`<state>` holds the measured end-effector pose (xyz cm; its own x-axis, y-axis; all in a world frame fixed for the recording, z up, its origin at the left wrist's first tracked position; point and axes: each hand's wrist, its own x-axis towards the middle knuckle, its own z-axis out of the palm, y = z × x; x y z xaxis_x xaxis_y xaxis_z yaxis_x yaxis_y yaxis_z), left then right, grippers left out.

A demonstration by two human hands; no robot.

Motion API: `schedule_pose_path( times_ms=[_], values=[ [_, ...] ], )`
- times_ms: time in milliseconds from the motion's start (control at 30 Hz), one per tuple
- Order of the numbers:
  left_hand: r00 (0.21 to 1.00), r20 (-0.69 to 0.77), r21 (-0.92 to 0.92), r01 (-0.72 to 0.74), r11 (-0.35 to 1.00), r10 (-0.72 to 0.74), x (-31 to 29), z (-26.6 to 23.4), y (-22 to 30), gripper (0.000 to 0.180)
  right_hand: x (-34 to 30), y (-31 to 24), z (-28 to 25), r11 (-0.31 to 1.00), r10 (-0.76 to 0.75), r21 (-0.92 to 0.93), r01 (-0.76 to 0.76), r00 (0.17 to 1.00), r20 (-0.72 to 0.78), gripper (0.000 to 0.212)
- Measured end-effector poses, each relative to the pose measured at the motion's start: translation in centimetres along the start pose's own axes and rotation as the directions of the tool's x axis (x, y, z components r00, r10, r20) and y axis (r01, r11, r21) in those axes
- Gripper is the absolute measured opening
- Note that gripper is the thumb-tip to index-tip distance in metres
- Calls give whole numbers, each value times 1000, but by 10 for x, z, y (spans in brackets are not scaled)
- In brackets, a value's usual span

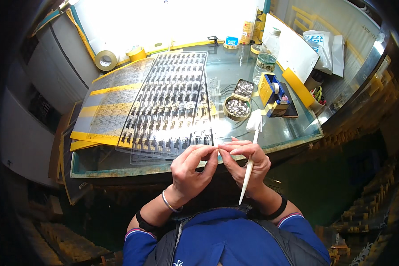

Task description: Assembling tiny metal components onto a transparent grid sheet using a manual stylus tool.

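Note:
My left hand [191, 170] and my right hand [256, 165] meet fingertip to fingertip just above the near edge of the glass-topped table. Both are closed in a pinch; whatever sits between the fingertips is too small to make out. A slim white stick [247, 178] with a pale, flat piece at its far end is tucked in my right hand, its tapered end pointing back toward me. Left of my hands lies a clear sheet [164, 102] filled with rows of small dark-and-silver parts. Beyond my right hand are two small round tins [237, 107] of tiny bits.
A blue-and-yellow tape dispenser [274, 95] stands at the right, near a clear bottle [268, 55]. Yellow-banded sheets [104, 111] are stacked at the left. Tape rolls [106, 60] sit at the back left. The glass table's front edge [119, 170] runs below my hands.

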<state>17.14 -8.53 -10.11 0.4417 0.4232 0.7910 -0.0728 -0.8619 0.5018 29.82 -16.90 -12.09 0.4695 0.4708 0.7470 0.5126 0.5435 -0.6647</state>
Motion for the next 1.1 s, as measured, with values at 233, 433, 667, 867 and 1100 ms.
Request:
schedule_pose_path(
  times_ms=[233,433,667,867,1100],
  values=[
    [853,210,-517,512,687,-478,-2,-5,5,12,5,-6,-5,948,255,195,-253,967,18,25],
    [826,257,-578,548,605,-502,-1,-7,6,15,8,-6,-6,977,199,59,-205,975,96,26],
    [843,250,-527,531,664,-477,-2,-7,7,15,5,-4,-6,973,221,48,-224,973,65,26],
    [927,72,-373,367,852,-368,-2,-12,6,14,6,-7,-3,964,254,80,-253,967,-2,25],
    [999,37,39,-13,999,11,4,-7,8,20,4,-6,-4,989,149,6,-149,989,10,24]
  ],
)
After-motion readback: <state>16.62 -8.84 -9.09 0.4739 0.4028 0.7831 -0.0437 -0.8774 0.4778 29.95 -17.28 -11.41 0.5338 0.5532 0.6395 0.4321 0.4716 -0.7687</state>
